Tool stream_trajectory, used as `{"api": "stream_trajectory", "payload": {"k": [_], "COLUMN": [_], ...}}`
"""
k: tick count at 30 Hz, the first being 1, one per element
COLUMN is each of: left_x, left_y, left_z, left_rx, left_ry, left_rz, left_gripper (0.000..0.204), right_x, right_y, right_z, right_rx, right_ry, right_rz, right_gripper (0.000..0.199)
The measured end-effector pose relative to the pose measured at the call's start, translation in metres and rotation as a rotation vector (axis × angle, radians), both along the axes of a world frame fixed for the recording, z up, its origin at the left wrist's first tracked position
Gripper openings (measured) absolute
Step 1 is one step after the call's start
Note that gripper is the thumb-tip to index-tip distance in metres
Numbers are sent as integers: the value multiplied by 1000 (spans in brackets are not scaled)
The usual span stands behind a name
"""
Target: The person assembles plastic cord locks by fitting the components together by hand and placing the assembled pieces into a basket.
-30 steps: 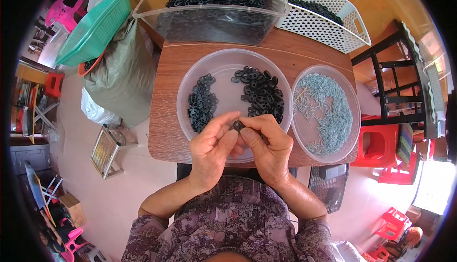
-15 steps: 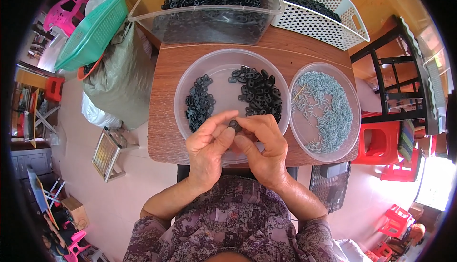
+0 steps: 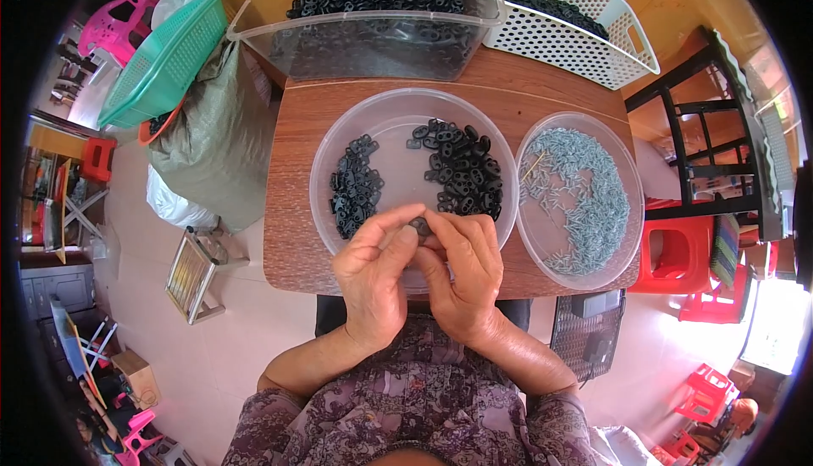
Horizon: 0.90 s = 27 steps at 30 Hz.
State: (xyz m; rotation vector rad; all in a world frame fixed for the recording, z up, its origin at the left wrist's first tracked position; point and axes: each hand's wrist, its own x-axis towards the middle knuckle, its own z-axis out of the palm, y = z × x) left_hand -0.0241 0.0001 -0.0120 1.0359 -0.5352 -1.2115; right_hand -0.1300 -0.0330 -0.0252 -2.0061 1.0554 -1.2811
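Both hands meet over the near side of a round clear plastic tub (image 3: pixel 405 109). My left hand (image 3: pixel 373 284) pinches a small black oval plastic piece (image 3: pixel 420 226) between thumb and fingers. My right hand (image 3: pixel 464 284) has its fingers closed on the piece's other side; my fingers cover much of it, and any smaller part there is hidden. Two heaps of black pieces lie in the tub: flat ones with holes in the left heap (image 3: pixel 354 191), rounder ovals in the right heap (image 3: pixel 466 170). To the right stands a shallow clear tub of small silvery screws (image 3: pixel 593 220).
At the table's (image 3: pixel 292 170) far edge stand a big clear bin (image 3: pixel 373 47) and a white perforated basket (image 3: pixel 576 51), both holding black pieces. A stuffed sack (image 3: pixel 207 140) and a green basket (image 3: pixel 161 68) are at left. Red stools (image 3: pixel 673 254) stand right.
My right hand has shifted slightly left and its fingers have drawn closer together around the piece. The left hand keeps its pinch, nearly in place.
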Motion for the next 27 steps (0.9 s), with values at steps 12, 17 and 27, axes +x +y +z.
{"api": "stream_trajectory", "payload": {"k": [12,17,27], "left_x": [8,11,11], "left_y": [5,6,6], "left_z": [-1,0,-10], "left_rx": [-78,-91,-156], "left_ry": [-190,-226,-292], "left_rz": [-74,-84,-47], "left_gripper": [29,31,28], "right_x": [-5,-5,-2], "right_y": [4,4,8], "right_z": [4,7,4], "right_rx": [155,124,141], "right_ry": [-125,-149,-156], "right_rz": [17,28,14], "right_gripper": [39,38,37]}}
